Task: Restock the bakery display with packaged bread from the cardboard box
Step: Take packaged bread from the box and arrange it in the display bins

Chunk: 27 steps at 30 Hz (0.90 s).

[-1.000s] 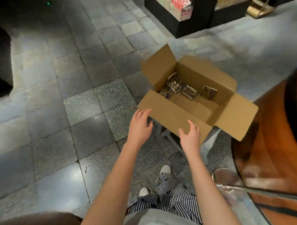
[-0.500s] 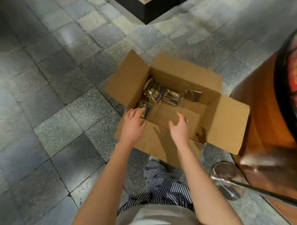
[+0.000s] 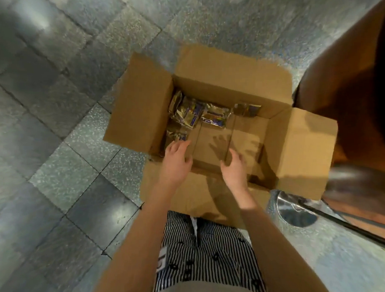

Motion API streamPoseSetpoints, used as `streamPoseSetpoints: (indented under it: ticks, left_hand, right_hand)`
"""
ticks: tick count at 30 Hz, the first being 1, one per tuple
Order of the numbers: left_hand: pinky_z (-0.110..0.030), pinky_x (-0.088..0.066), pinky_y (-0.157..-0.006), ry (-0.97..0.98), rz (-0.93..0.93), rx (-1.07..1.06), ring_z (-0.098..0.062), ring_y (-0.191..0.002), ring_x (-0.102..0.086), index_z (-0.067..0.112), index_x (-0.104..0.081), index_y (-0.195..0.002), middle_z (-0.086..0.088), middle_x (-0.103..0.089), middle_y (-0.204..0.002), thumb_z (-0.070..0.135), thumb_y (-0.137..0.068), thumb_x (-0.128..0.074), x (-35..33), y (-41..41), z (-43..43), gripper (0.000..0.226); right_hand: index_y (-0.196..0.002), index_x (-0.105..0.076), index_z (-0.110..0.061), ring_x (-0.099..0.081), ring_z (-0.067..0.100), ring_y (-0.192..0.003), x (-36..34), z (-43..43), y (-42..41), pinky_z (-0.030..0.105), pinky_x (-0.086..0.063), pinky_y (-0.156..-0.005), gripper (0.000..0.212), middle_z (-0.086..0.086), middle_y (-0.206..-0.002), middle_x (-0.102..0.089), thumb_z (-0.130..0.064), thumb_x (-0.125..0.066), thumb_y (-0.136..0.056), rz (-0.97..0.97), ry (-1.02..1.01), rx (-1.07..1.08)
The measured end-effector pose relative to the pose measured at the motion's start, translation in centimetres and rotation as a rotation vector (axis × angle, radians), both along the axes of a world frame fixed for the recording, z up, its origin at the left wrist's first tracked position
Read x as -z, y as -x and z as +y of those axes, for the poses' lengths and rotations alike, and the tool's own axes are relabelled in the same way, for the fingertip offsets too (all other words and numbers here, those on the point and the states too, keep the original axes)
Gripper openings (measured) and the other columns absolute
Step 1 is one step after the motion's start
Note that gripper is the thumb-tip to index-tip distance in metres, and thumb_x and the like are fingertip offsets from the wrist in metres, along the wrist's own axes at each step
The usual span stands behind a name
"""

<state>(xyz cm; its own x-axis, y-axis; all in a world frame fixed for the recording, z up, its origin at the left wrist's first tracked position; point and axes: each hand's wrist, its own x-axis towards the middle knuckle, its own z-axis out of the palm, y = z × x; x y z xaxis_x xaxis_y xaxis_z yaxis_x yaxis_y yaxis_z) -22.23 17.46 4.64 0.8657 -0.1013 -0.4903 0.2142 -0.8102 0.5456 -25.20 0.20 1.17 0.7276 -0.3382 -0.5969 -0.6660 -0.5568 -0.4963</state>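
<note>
- The plain brown corrugated cardboard box [image 3: 307,150] sits on the floor with all four flaps folded out.
- Packaged bread [image 3: 188,115] in crinkled, shiny gold-and-purple wrappers lies bunched in the box's far left corner; the print is too blurred to read.
- The left hand [image 3: 175,161] reaches over the near edge, fingers loose, holding nothing, near the closest packet.
- The right hand [image 3: 235,171] hangs beside it, fingers spread, empty.
- The floor [image 3: 77,163] is speckled grey stone tiles.
- Black-and-white striped trousers [image 3: 205,251] show below.
- A round polished metal base [image 3: 294,212] stands to the right.

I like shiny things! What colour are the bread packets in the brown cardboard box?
The bread packets are shiny gold with purple patches; head view.
</note>
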Motion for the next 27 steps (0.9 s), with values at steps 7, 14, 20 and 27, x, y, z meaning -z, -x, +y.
streamPoseSetpoints:
  ticks: [7, 14, 20, 27]
  left_hand:
    - [-0.05, -0.022, -0.12, -0.06, 0.086, 0.16, -0.031, -0.146, -0.021, 0.019, -0.036, -0.15, -0.008, -0.036, -0.154, 0.017, -0.097, -0.055, 5.4, -5.0, -0.2, 0.056]
    - [-0.054, -0.018, -0.121, -0.136, 0.018, 0.296, -0.031, -0.15, -0.008, 0.02, -0.032, -0.15, -0.012, -0.02, -0.16, 0.019, -0.094, -0.058, 14.0, -11.9, 0.0, 0.062]
    - [-0.056, -0.016, -0.121, -0.156, -0.05, 0.326, -0.035, -0.15, -0.003, 0.028, -0.02, -0.155, -0.014, -0.012, -0.162, 0.018, -0.095, -0.057, 21.1, -16.5, 0.2, 0.071]
    - [-0.054, 0.002, -0.118, -0.236, -0.085, 0.45, -0.041, -0.149, 0.012, 0.044, -0.006, -0.155, -0.012, 0.001, -0.165, 0.031, -0.095, -0.06, 26.1, -18.8, 0.1, 0.081]
  right_hand:
    - [-0.15, -0.035, -0.016, -0.034, 0.033, -0.138, 4.1, 0.5, -3.7, 0.043, -0.03, -0.115, 0.062, 0.014, -0.149, -0.036, -0.016, -0.062, -0.094, 0.083, 0.027, -0.005]
    - [-0.151, -0.031, -0.029, -0.028, 0.031, -0.144, 11.9, 1.7, -10.7, 0.052, -0.031, -0.116, 0.062, 0.011, -0.157, -0.025, -0.024, -0.059, -0.096, 0.042, 0.093, -0.055]
    - [-0.151, -0.031, -0.039, -0.009, 0.038, -0.149, 18.4, 2.4, -15.4, 0.056, -0.017, -0.119, 0.061, 0.017, -0.161, -0.015, -0.027, -0.057, -0.098, -0.036, 0.224, -0.215]
    - [-0.155, -0.008, -0.042, 0.001, 0.042, -0.149, 23.6, 3.1, -18.9, 0.058, -0.006, -0.12, 0.082, 0.023, -0.161, -0.005, -0.031, -0.063, -0.094, 0.036, 0.271, -0.261]
